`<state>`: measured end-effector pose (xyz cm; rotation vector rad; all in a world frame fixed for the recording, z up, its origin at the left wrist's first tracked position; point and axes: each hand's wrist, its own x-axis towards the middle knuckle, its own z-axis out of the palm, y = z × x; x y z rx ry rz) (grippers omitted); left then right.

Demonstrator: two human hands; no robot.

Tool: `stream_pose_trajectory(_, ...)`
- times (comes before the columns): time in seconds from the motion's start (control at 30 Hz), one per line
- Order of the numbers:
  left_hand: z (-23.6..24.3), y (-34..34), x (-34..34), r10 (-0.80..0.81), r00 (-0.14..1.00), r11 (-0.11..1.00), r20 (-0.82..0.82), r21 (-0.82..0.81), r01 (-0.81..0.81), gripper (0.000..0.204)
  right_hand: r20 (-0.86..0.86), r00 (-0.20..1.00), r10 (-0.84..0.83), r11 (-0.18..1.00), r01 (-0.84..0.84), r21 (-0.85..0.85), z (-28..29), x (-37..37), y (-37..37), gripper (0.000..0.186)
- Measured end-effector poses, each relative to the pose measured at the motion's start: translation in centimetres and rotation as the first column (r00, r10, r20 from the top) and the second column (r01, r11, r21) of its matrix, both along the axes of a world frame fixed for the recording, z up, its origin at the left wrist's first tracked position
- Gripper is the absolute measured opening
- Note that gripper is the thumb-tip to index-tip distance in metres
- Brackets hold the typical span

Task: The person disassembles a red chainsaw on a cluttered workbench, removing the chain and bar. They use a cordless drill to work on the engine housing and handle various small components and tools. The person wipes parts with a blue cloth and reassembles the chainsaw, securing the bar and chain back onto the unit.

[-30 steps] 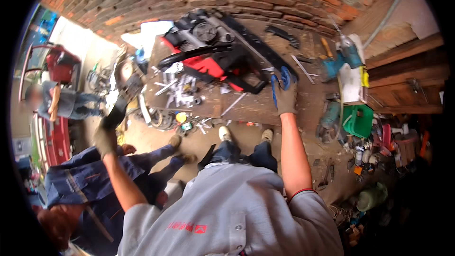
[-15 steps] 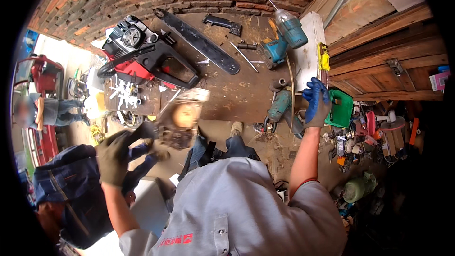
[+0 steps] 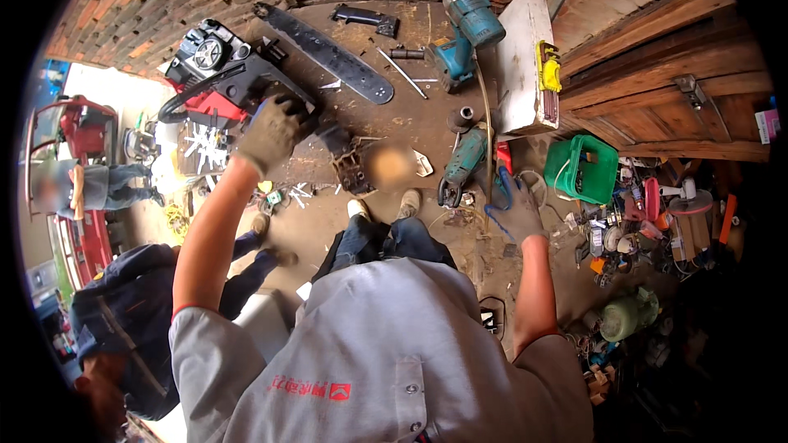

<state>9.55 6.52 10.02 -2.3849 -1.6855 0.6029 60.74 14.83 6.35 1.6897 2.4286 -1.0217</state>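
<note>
My left hand (image 3: pixel 275 133), in a grey-brown glove, is closed on the dark end of a grimy part (image 3: pixel 351 174) over the bench's front edge. Its round tan middle (image 3: pixel 389 166) is smeared by motion, so I cannot tell its exact kind. Just behind this hand lies a red and black chainsaw body (image 3: pixel 215 74). My right hand (image 3: pixel 521 209), in a grey glove with blue fingers, is off the bench's right front, fingers apart and holding nothing visible. It is nearest a teal power tool (image 3: pixel 466 156) and a green basket (image 3: pixel 584 168).
On the bench (image 3: pixel 304 148) lie a chainsaw guide bar (image 3: pixel 328 53), a black handle piece (image 3: pixel 365 18) and a teal drill-shaped tool (image 3: pixel 468 20). A white box (image 3: pixel 525 66) stands at right. Mixed parts (image 3: pixel 632 221) cover the floor beyond. A co-worker (image 3: pixel 123 312) bends at lower left; another person (image 3: pixel 107 184) is far left.
My left hand has swung forward and right over the bench, carrying the grimy part with it. My right hand has come back from beside the white box and its fingers have spread.
</note>
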Motion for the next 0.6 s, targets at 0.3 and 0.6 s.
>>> stream_pose_trajectory(0.3,2.2,0.4,2.0,-0.019,0.964,0.991,0.265,0.135,-0.018,0.034,0.181,0.975,0.13,0.978,-0.157,0.14,-1.5,-0.8,1.8,0.086)
stream_pose_trajectory(0.6,1.5,-1.5,3.2,0.02,0.936,0.942,0.351,0.308,-0.135,0.034,0.716,0.647,0.264,0.755,-0.6,0.264,8.2,-0.9,3.6,0.059)
